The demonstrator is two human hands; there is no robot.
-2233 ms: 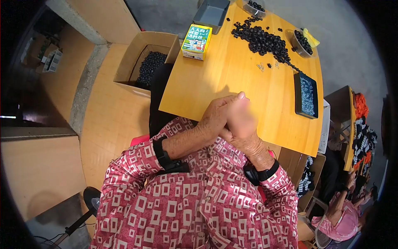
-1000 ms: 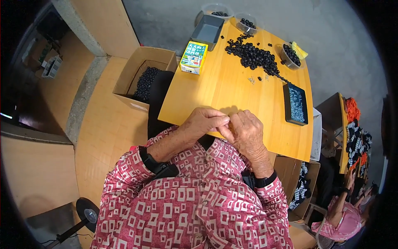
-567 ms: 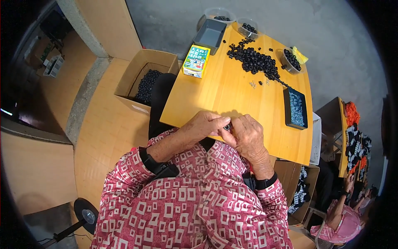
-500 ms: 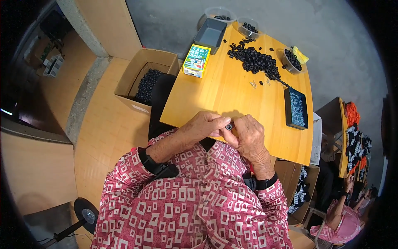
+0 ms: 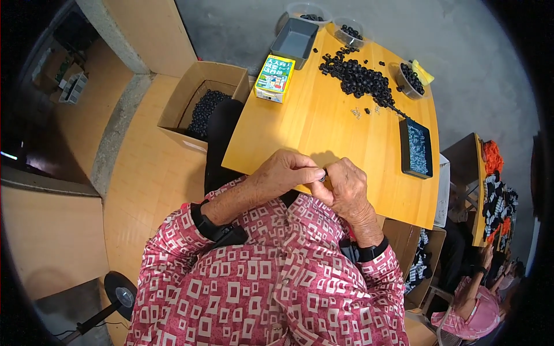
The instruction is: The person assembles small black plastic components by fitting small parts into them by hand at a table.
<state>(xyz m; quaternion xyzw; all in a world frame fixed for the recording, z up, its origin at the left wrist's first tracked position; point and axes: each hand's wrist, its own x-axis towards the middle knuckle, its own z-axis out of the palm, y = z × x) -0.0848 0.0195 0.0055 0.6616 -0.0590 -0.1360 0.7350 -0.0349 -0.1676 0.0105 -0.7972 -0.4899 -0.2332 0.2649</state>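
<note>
Left hand (image 5: 285,173) and right hand (image 5: 346,184) curled nearly closed, fingertips pinching one small black part (image 5: 324,173) together above near bench (image 5: 323,124) edge. Part's orientation too hidden to tell.

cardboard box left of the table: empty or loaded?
Loaded. The open cardboard box holds a heap of small black parts covering its floor.

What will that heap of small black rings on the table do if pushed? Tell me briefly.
The black rings lie loose in a heap, so they would probably scatter, not slide together. Being round, some may roll across the smooth wooden table. Each looks small, so likely light.
</note>
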